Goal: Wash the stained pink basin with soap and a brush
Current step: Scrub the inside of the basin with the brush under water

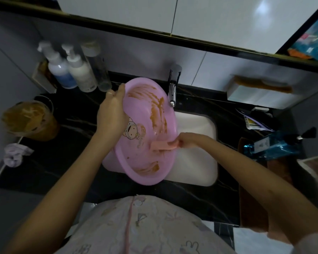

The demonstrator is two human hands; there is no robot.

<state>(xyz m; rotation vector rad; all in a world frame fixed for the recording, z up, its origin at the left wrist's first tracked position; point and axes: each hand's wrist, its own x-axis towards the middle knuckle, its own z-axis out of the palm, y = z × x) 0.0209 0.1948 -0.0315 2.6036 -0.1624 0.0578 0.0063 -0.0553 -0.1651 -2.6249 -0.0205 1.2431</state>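
Note:
The pink basin [147, 158] is tilted over the white sink [196, 162], its inside facing right. Brown stains streak its upper wall, its right side and its lower rim; a cartoon figure is printed on the bottom. My left hand [112, 114] grips the basin's upper left rim, thumb over the edge. My right hand [189, 142] holds a pink brush [162, 146] by its handle, with the brush head pressed on the basin's inner surface near the middle.
A chrome tap [173, 94] stands behind the basin. Pump bottles [70, 70] line the back left. A tub of brown paste [29, 120] and a crumpled cloth [15, 154] sit on the black counter at left. A blue soap bottle [275, 145] lies at right.

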